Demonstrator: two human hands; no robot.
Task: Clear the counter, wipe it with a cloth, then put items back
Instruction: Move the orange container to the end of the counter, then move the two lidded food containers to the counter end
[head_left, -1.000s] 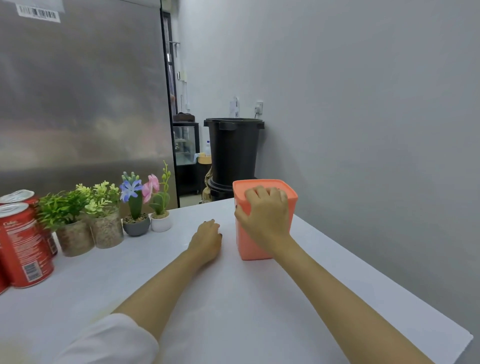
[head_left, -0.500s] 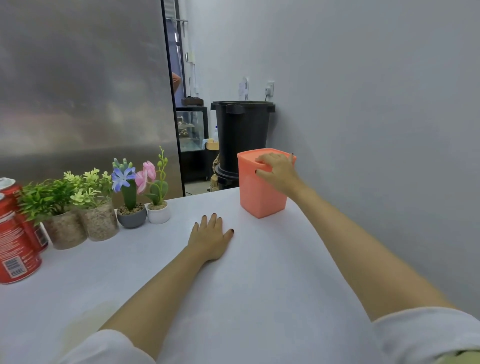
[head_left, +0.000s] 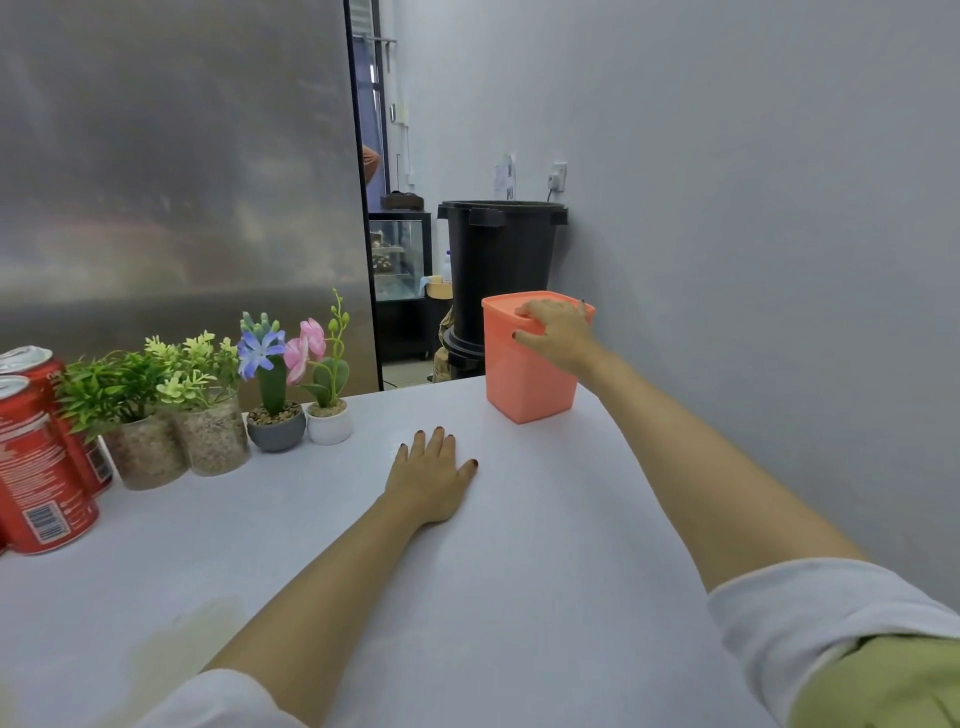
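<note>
White fills the near view: the smooth white counter (head_left: 519, 597) is seen with a faint yellowish patch (head_left: 171, 639) at its near left, so wiping may be called for there. Further out, the left hand (head_left: 434, 480) is laid flat on the counter, fingers straight and spread, nothing held. It is judged to be a brace for the long reach across. At the left edge two red drink cans (head_left: 36, 467) are stood together, and beside them four small potted artificial plants (head_left: 208, 415) are lined up along the brushed steel panel (head_left: 182, 182), out of the middle. At the far right corner the tall salmon-orange plastic container (head_left: 524, 389) is stood upright near the grey wall (head_left: 753, 208). Its lidded rim is gripped by the right hand (head_left: 558, 332), fingers over the top, thumb on the front face. A lift or slide is expected. Beyond the counter's end a black plastic bin (head_left: 501, 270) is seen.
</note>
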